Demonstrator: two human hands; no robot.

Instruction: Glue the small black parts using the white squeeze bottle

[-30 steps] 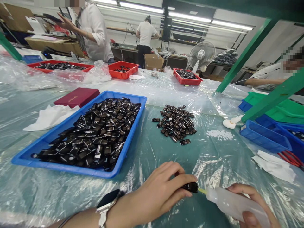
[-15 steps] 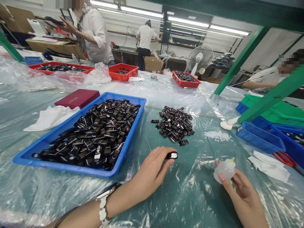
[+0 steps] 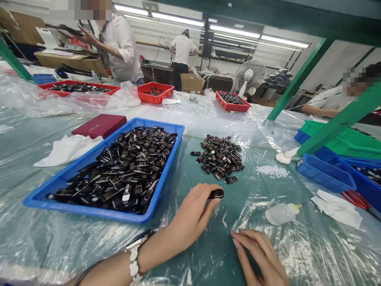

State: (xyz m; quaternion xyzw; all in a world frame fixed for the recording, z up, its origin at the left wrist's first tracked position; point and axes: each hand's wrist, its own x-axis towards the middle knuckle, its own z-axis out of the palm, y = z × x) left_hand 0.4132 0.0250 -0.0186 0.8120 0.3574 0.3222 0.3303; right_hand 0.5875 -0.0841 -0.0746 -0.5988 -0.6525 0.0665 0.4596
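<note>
My left hand [image 3: 195, 208] pinches a small glossy black case [image 3: 218, 193] between thumb and fingertips, just above the table. The case is oblong with rounded ends and a thin bright edge line; its far end sticks out of the fingers. My right hand [image 3: 262, 254] is near the front, with loosely curved fingers, the thumb tip close to the index finger and nothing visible in it. Beyond it, a translucent squeeze bottle [image 3: 281, 214] with a yellowish tip lies on its side. A pile of similar black cases [image 3: 222, 157] is ahead of my left hand.
A blue tray [image 3: 166, 184] full of black cases is at left, by a maroon box [image 3: 99, 125] and a white cloth [image 3: 67, 150]. White bits [image 3: 272, 171], a blue bin [image 3: 326, 172] and red-handled tool [image 3: 357, 200] are at right. Green posts [image 3: 300, 79] frame the table.
My right hand has let go of the squeeze bottle, which now lies on the table, and has moved left. The case in my left hand has turned; its white face no longer shows.
</note>
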